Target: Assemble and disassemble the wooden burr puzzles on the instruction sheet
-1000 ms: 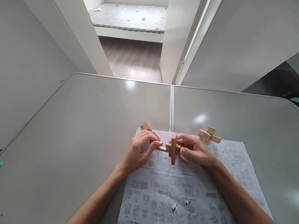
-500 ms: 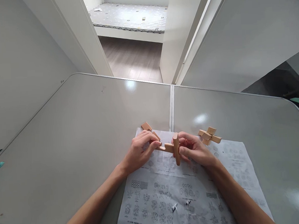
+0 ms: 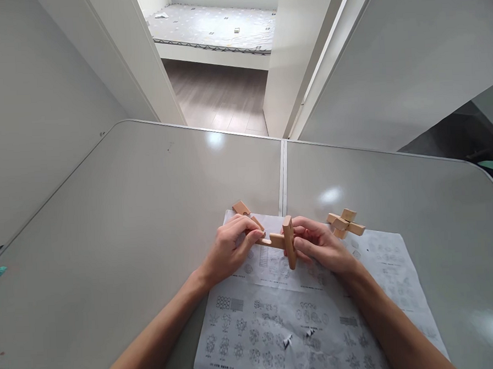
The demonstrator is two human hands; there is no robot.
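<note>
Between my hands are two wooden puzzle pieces that cross each other above the printed sheet. My left hand (image 3: 238, 244) pinches the left end of a notched wooden puzzle piece (image 3: 277, 240), which lies sideways. My right hand (image 3: 319, 242) grips the right side, where an upright wooden puzzle piece (image 3: 289, 243) with rounded edges crosses the notched one. My fingers hide how the two fit together. Just beyond my left hand lie a loose wooden block (image 3: 241, 208) and another wooden piece (image 3: 257, 223), partly covered by my fingers.
An assembled wooden cross puzzle (image 3: 346, 223) sits beyond my right hand. Under my hands a creased paper sheet (image 3: 236, 300) with printed diagrams covers part of the grey table (image 3: 109, 241). A seam (image 3: 284, 177) divides the tabletop. Past an open doorway stands a bed (image 3: 213, 29).
The joined wooden pieces have shifted slightly up and to the left, and the upright one is tilted a little differently. Both hands keep their hold.
</note>
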